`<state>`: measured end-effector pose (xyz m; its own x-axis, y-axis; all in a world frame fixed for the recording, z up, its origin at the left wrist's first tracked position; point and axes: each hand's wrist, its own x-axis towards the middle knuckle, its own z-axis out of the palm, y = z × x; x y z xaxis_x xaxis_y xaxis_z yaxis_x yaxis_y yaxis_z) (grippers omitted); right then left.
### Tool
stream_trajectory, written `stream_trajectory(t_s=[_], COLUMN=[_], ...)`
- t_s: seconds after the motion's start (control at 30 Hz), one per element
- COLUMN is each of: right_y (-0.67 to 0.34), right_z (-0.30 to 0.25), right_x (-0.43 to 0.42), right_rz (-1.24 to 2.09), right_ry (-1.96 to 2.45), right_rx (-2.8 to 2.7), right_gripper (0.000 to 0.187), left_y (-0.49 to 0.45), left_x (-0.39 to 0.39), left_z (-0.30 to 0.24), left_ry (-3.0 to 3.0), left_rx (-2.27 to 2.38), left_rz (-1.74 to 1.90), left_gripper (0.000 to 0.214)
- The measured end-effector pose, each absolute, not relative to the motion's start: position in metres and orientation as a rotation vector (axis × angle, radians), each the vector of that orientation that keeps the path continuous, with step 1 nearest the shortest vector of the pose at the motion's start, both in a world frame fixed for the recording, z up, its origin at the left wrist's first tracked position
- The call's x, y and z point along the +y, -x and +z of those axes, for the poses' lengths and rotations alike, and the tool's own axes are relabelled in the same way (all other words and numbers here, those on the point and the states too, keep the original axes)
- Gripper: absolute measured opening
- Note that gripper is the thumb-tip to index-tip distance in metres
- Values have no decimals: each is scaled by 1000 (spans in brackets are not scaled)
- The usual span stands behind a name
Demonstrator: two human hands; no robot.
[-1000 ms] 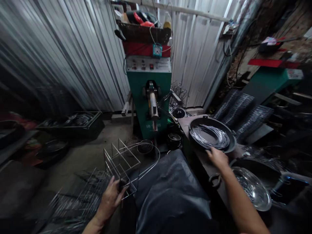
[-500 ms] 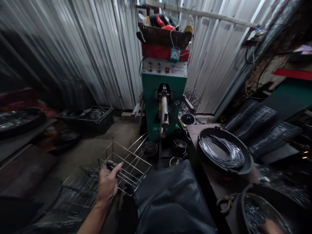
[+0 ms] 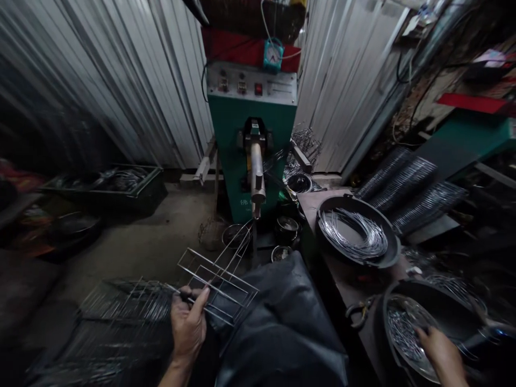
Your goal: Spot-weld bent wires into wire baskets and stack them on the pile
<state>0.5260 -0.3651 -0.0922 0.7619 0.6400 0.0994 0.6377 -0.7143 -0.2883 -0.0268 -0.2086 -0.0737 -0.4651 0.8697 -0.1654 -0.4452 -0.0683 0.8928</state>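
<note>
Our left hand [image 3: 189,322] grips the rack [image 3: 224,271]

We hold the rack near our dark sheet [image 3: 282,328], in front of the green machine [image 3: 226,121]. Our right hand [image 3: 441,346] is in the bowl [image 3: 425,313] of metal bits [image 3: 402,329]; we cannot tell if it pinches any. The bowl sits in a black pan [image 3: 380,322] on the worktop [image 3: 342,280].

An open, box-shaped silver frame of thin metal wire [image 3: 223,270] is held aloft at a tilt, its longer strands [image 3: 231,243] extending from the far side. Small, slender silver metal pieces [image 3: 401,325] lie loosely heaped in a shiny round bowl [image 3: 411,364] set inside a larger round black pan [image 3: 447,309].
</note>
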Motion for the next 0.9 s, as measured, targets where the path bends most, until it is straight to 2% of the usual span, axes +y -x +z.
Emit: stream_trajectory(t_s=[0.1,0.2,0.33,0.5,0.67,0.9], right_y=[-458,-367,-256,-184,-181,-193], right_z=[-55,-29,-25,-32,-30,-38], right_x=[-305,-234,-166,-139,-143,-144], right_rz=[239,615,1002,1369,1415,1237], right_ry=[2355,1934,1521,1280,1144,1120], right_rx=[-1128,-1362,-1511,-1372,-1265,-1129], right_gripper=[23,32,26,27,32,33], left_y=[32,35,35,34,27,2], left_x=[-221,-232,-247,-258,-252,-237], left_z=[-76,-78,-82,-80,-72,-64], left_ry=[-600,-640,-647,-631,-628,-656], left_rx=[1268,1298,1287,1274,1263,1202], left_rz=[1672,1640,1654,1674,1599,1554], left_gripper=[38,37,37,39,42,42])
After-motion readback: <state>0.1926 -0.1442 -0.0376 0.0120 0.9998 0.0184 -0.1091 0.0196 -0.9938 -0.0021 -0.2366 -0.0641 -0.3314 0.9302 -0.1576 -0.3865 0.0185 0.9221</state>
